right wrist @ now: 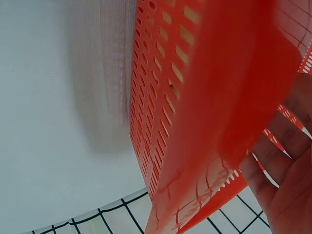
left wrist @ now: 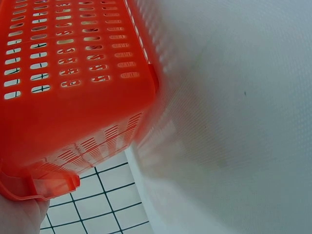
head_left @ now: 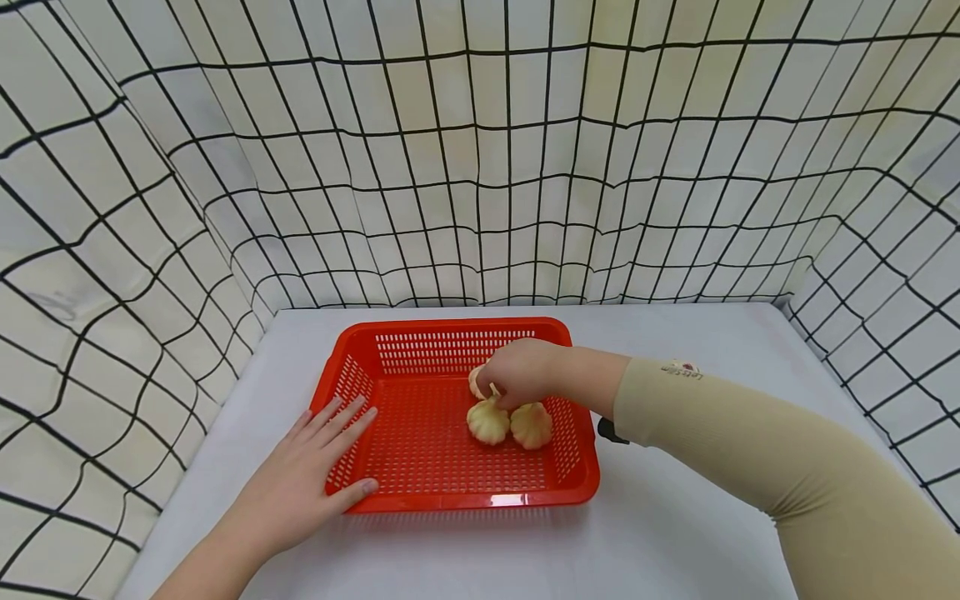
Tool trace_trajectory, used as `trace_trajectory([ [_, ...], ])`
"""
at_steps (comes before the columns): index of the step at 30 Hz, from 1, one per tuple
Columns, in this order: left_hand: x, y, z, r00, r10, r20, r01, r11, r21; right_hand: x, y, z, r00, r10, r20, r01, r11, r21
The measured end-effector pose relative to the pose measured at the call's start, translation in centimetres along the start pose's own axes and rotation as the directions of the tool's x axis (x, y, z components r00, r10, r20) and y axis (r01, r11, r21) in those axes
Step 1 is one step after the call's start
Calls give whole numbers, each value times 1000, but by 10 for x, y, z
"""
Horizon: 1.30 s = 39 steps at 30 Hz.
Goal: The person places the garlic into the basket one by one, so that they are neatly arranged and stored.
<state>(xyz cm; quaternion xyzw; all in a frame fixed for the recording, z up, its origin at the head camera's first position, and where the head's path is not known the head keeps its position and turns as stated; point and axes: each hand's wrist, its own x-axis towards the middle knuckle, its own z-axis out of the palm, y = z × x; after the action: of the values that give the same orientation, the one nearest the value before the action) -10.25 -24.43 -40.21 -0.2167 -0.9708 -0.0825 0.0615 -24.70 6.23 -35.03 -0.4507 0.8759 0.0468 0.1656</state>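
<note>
In the head view a red plastic basket (head_left: 435,502) holds several pale garlic bulbs. My left hand (head_left: 296,479) rests on its left rim, fingers straight and spread inside and thumb along the front corner. Part of that hand (left wrist: 22,217) shows under the rim in the left wrist view. My right hand (head_left: 525,371) reaches over the basket's right side, fingers bent down at the stem of the front garlic bulb (head_left: 488,422), seeming to pinch it. A second garlic bulb (head_left: 532,427) lies to the right; another (head_left: 476,382) is partly hidden behind the hand.
The basket stands on a white table (head_left: 690,517). Black netting (head_left: 510,158) over white sheeting rises behind and on both sides. A black object (head_left: 611,430) shows under the right sleeve (head_left: 720,425), beside the basket's right rim.
</note>
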Motion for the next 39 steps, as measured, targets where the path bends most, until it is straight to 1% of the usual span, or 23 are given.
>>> trace_trajectory([
  [9, 0, -1, 1, 1000, -10, 19, 10, 1000, 1, -3, 3, 0, 1000, 6, 5, -6, 1000, 26],
  [14, 0, -2, 1, 1000, -10, 16, 10, 1000, 5, -9, 8, -1, 1000, 5, -19, -4, 998, 57],
  [17, 0, -2, 1, 1000, -12, 23, 12, 1000, 7, -13, 12, -4, 999, 7, -38, -4, 996, 88],
  [21, 1, -2, 0, 1000, -10, 27, 10, 1000, 12, -21, 21, -7, 996, 16, -82, -3, 989, 151],
  [26, 1, -1, 0, 999, -12, 30, 12, 1000, 10, -34, 33, -13, 989, 31, -142, 3, 973, 232],
  [32, 1, -1, 1, 1000, -12, 29, 11, 1000, 9, -57, 49, -16, 969, 88, -229, -26, 965, 262],
  [35, 1, 0, 0, 1000, -7, 19, 7, 1000, 15, -70, 58, -13, 961, 120, -248, -46, 957, 285],
  [39, 0, 0, 0, 1000, -1, 1, 1, 1000, 14, -87, 74, -6, 952, 176, -250, -85, 938, 337],
])
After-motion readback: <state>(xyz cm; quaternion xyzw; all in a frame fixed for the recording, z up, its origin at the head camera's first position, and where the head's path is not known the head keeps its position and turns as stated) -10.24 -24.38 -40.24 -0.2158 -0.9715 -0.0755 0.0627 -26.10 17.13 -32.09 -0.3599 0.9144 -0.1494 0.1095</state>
